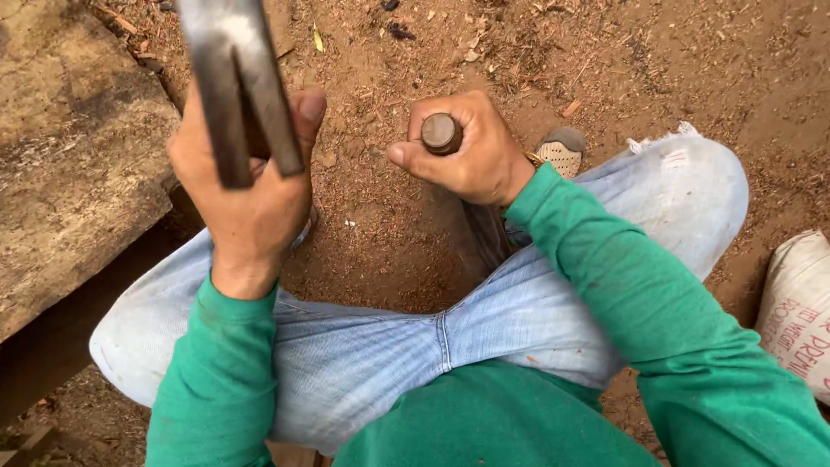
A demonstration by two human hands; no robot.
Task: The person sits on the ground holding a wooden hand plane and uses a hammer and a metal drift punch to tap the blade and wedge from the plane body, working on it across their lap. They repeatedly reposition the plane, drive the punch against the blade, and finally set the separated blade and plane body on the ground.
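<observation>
Head view, looking down at person seated w/ knees apart, jeans, green sleeves.

L hand [251,195]: fingers wrapped tight on a dark metal tool [238,82], flat-sided, raised close to cam and blurred; could be a hammer head, can't tell. Held high, above and left of the other tool.

R hand [467,156]: fist clamped round a chisel-like tool [441,132], round worn butt end facing up, shaft pointing down toward ground between the knees; tip hidden by the fist. Upright grip keeps butt exposed.

Around: weathered wood slab [78,164] at left, edge near L knee. Sawdust-strewn dirt ground [622,60]. Sandal toe [560,154] behind R wrist. White printed sack [800,303] far right. Nothing lies between the two tools.
</observation>
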